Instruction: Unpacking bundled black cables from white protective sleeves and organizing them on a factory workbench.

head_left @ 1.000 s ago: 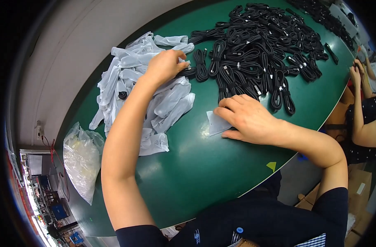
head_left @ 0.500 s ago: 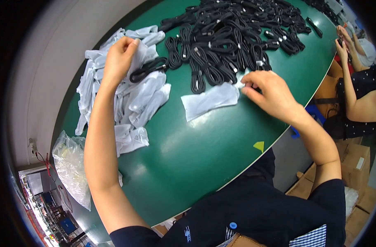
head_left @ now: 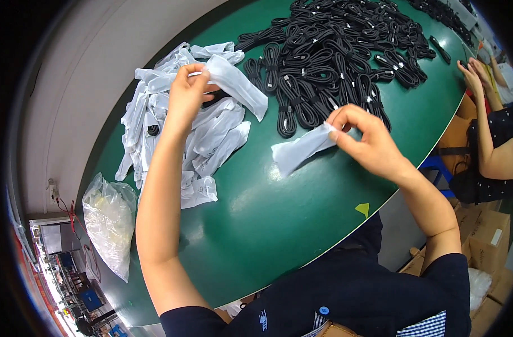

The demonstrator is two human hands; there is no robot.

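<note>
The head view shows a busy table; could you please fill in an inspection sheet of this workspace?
Surface: green table, with a yellow-green patch near its edge.
Job's things: pale pouches, heaped at left.
Clutter: clear plastic bag at left.
Hands: left hand pinches a pale pouch; right hand pinches another pouch.
Cables: black coiled cables, heaped beyond the right hand.
Surroundings: another person at right; cardboard boxes at lower right.
</note>
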